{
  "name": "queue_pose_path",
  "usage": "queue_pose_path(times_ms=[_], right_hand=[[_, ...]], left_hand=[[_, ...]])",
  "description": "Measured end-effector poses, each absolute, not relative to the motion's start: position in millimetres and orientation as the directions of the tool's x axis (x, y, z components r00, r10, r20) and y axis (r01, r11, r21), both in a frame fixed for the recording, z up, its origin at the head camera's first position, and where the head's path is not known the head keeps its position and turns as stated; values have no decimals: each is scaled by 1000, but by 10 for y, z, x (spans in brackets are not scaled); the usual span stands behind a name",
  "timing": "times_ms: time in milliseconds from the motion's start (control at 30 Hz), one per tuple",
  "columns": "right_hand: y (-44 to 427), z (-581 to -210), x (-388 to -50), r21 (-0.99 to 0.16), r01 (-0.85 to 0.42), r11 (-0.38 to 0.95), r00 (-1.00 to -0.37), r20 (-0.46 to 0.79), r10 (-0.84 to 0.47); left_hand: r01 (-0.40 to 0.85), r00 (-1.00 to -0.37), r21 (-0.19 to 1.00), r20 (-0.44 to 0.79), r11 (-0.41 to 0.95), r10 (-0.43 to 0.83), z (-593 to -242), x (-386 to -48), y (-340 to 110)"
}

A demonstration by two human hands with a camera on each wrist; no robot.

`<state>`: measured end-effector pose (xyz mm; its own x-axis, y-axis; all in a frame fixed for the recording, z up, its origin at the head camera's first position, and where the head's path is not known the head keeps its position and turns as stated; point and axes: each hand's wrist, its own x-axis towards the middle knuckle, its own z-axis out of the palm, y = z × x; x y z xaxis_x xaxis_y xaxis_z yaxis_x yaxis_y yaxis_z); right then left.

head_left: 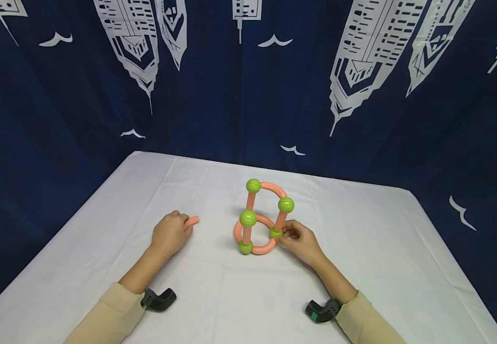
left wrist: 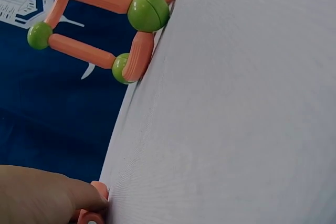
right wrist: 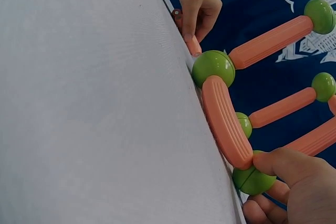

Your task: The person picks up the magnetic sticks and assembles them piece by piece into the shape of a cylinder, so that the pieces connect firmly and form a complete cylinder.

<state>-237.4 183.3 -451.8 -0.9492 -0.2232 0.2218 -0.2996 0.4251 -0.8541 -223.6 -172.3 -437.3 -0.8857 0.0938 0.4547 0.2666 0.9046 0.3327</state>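
Note:
An orange-and-green construction (head_left: pixel 247 235) of magnetic-looking rods and balls stands upright on the table. Curved orange rods (head_left: pixel 264 249) form its base ring, straight rods rise from it, and a curved rod (head_left: pixel 275 188) joins two upper balls. My right hand (head_left: pixel 303 244) pinches the green ball (right wrist: pixel 254 180) at the base's right side, thumb by the end of a curved rod (right wrist: pixel 226 124). Left of the construction and apart from it, my left hand (head_left: pixel 169 235) grips a loose orange rod (head_left: pixel 192 221) down at the table. The rod's middle is hidden by the fingers; one end shows a pale dot.
A white cloth covers the table (head_left: pixel 214 291). Behind its far edge hangs a dark blue curtain (head_left: pixel 214 105) with white building prints. Each wrist wears a black camera mount, the left one (head_left: pixel 159 300) and the right one (head_left: pixel 323 310) close above the cloth.

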Motion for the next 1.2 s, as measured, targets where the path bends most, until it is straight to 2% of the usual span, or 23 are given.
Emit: queue_pose_path(times_ms=[133, 367, 833, 1200], right_hand=[[1830, -4516, -2372, -851, -303, 429, -948, 225, -224], [1829, -4524, -2378, -846, -300, 440, -949, 220, -224], [1831, -4527, -2367, -853, -305, 423, -947, 226, -227], [1816, -4466, -2339, -849, -305, 432, -947, 225, -229]], left_hand=[[225, -912, 384, 406, 896, 55, -4343, -2224, -1701], [128, -974, 533, 224, 837, 6, -4249, -2207, -1665], [141, -989, 693, 128, 707, 72, -4138, -2150, -1538], [140, -990, 754, 102, 642, 96, -3899, -2181, -1364]])
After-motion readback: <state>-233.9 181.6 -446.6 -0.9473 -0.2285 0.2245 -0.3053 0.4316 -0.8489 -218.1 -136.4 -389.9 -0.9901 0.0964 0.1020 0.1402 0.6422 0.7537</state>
